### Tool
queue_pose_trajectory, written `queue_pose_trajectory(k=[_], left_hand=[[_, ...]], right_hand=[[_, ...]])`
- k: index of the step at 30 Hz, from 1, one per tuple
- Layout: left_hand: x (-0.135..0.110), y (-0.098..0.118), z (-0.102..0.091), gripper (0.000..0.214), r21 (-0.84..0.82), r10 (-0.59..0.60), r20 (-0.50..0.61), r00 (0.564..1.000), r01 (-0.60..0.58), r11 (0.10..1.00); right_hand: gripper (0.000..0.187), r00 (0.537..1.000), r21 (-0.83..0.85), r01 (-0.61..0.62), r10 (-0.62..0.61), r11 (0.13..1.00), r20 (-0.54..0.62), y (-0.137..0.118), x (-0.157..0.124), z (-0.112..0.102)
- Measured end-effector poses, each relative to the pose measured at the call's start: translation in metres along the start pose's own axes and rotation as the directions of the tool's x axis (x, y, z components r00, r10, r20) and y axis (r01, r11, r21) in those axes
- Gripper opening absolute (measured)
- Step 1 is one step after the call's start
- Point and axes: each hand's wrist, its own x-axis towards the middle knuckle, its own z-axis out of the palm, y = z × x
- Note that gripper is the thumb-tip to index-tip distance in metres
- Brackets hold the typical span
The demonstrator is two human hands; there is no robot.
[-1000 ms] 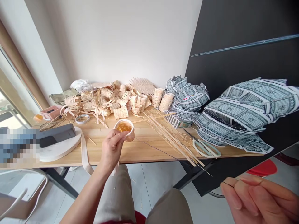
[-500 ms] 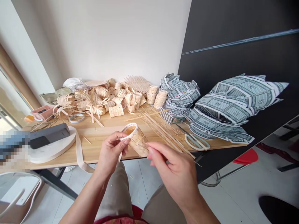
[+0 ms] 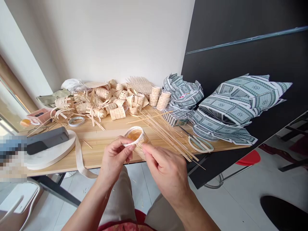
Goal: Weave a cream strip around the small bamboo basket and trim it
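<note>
My left hand (image 3: 115, 158) pinches the white-taped rim of a small woven basket (image 3: 135, 136), held just above the front edge of the wooden table (image 3: 103, 141). My right hand (image 3: 166, 171) closes its fingertips on the basket's right side, covering most of its wall. A white ribbon (image 3: 80, 160) trails from a flat white spool (image 3: 49, 154) toward my left hand.
A heap of small woven baskets (image 3: 113, 99) fills the back of the table. Thin bamboo strips (image 3: 166, 131) and scissors (image 3: 201, 144) lie to the right, patterned paper boxes (image 3: 228, 109) beyond. A tape roll (image 3: 76, 121) and a dark flat box (image 3: 47, 139) lie left.
My right hand came in from the lower right and took hold of the basket. The basket tipped on its side, then turned its opening back up.
</note>
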Motion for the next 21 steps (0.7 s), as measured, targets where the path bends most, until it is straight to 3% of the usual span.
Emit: queue_pose_trajectory(k=[8,13,15,18,21], left_hand=[[-0.001,0.001,0.001,0.007,0.068,0.052,0.008,0.999,-0.053,0.996],[-0.003,0.004,0.002,0.005,0.237,0.186,0.027,0.982,-0.187,0.953],[-0.003,0.005,0.002,0.005,0.396,0.322,0.058,0.945,-0.318,0.861],[-0.003,0.004,0.004,0.009,0.623,0.521,0.167,0.837,-0.499,0.602],[-0.006,0.002,0.007,0.01,0.718,0.589,0.274,0.76,-0.569,0.4]], right_hand=[[0.028,0.999,-0.001,-0.023,0.023,1.0,0.032,0.0,-0.001,-0.001],[0.027,0.999,0.0,-0.037,0.037,0.999,0.021,0.0,-0.003,-0.001],[0.027,0.998,0.008,-0.066,0.066,0.998,0.018,0.001,-0.005,0.0],[0.025,0.985,0.051,-0.169,0.167,0.984,0.03,0.0,-0.009,0.002],[0.023,0.961,0.109,-0.276,0.274,0.955,0.04,0.0,-0.015,0.003]])
